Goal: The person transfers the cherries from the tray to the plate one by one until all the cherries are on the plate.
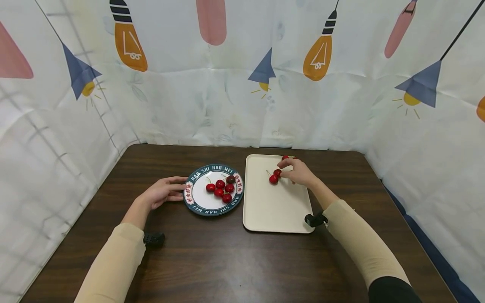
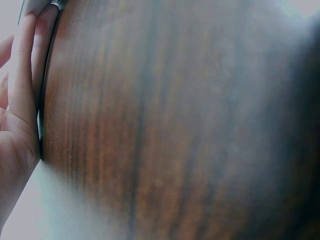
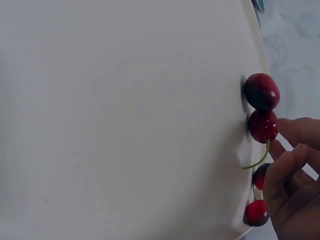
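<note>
Head view: bright, diffuse light; pale sheen on the dark brown wooden bench (image 1: 235, 265). Left wrist view: hazy, blurred, with glare at upper right and a dark right edge. Right wrist view: dimmer, greyish; soft shadow on the cream rectangular tray (image 3: 125, 110), its rim bowed by distortion; highlights on round red cherries (image 3: 262, 92).

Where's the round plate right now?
In the head view, the round plate is on the brown table, just left of the cream tray, with the left hand touching its left edge.
</note>
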A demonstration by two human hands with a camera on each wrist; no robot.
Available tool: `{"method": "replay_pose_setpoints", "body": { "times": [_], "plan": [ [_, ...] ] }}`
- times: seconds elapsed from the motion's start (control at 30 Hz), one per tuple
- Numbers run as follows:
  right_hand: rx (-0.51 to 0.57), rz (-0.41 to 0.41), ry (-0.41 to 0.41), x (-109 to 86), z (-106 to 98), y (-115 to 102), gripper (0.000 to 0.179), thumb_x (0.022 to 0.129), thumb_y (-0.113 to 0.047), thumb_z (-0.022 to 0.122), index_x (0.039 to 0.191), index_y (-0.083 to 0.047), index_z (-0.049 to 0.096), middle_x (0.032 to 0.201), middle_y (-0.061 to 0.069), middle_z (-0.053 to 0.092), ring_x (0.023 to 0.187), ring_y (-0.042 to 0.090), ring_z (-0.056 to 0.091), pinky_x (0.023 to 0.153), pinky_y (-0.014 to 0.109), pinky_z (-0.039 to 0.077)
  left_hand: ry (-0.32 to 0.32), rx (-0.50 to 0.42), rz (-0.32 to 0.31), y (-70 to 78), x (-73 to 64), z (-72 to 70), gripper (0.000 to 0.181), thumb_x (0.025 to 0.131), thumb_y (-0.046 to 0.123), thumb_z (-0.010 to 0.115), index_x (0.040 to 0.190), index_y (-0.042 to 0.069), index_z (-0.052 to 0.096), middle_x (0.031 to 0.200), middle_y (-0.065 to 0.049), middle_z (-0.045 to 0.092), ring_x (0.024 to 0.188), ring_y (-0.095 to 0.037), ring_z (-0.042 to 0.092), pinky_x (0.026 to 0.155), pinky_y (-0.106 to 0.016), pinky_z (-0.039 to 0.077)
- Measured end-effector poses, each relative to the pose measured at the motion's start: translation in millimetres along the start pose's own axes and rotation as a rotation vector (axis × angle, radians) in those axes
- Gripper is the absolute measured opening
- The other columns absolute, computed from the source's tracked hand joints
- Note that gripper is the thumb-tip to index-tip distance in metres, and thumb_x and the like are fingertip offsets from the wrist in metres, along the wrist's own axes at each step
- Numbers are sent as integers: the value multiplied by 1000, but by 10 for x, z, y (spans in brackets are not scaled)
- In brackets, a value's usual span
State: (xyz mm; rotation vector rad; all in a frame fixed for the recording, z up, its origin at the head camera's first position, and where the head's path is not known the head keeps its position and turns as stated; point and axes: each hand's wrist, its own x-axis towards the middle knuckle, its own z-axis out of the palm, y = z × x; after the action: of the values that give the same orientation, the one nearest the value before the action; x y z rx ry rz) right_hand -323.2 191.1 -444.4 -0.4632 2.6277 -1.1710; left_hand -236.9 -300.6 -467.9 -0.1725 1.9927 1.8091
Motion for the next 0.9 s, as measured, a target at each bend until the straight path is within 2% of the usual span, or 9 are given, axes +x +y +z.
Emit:
{"method": "replay_pose_setpoints", "body": {
  "times": [0.17,0.47,0.67,0.9],
  "plan": [
    [-11,24,-21,30,4,40,33,97,-10,70,129,-6,66,128,14,63,48,17,47,51,30,50,-9,-3,1,6,5,-4,64,104,19,65,159,4,37,142,-23,48,94,-20,69,91,-37,59],
    [-26,21,-49,46,25,62,37,95,-10,73,131,-6,65,129,15,62,52,18,46,51,30,48,-1,8,3,4,16,1,62,104,19,65,158,3,38,142,-24,48,97,-22,70,91,-37,59],
    [-35,49,-47,60,43,75,38,94,-11,74,130,-5,64,127,15,61,57,19,49,52,30,49,-5,6,-2,-2,17,12,64,103,20,66,158,4,38,141,-22,50,96,-22,70,92,-37,58],
    [-57,20,-14,87,5,69,36,95,-13,74,129,-5,65,126,14,63,62,22,54,53,32,53,-3,14,3,18,0,9,63,104,20,64,158,3,37,144,-25,46,97,-22,70,92,-37,59]
  ]
}}
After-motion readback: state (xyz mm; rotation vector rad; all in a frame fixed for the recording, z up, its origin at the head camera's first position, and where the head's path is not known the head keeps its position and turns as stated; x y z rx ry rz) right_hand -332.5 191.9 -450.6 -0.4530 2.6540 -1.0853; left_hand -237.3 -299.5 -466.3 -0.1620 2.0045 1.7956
